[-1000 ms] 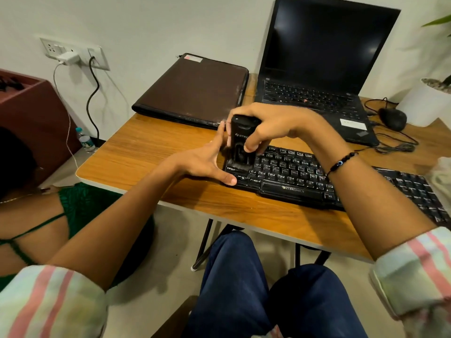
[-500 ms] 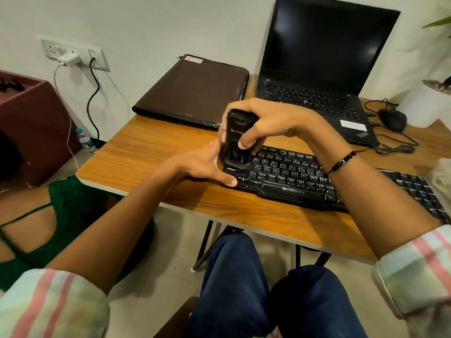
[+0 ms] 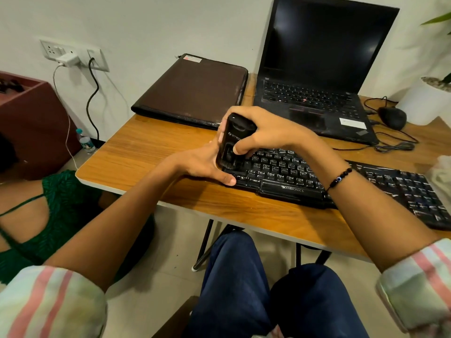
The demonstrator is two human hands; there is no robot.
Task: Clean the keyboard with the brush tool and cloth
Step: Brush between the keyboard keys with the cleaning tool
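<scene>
While our right hand (image 3: 266, 129) grips the black brush tool (image 3: 233, 142) with curled fingers, its bristle end stands on the left end of the keyboard (image 3: 341, 184). Our left hand (image 3: 205, 164) lies open against that same end, with the thumb pressing on the front corner to steady it. The keyboard lies slanted on the wooden counter (image 3: 151, 152), near the front edge.

We judge the brush tool to be light, stiff plastic, a little smooth, so a grip around its upper body is best and the soft bristles do the work. The keyboard looks light too and may slide, so it needs a steadying hand at its end; the keycaps can come loose under hard pushing.

The cloth is perhaps the pale thing (image 3: 441, 176) at the right border, but we cannot tell. For moving to the right, the rows are free. Behind, the open laptop (image 3: 317, 93), the brown case (image 3: 192, 91) and the mouse cable (image 3: 395, 146) stand near, and the front edge leaves little room.
</scene>
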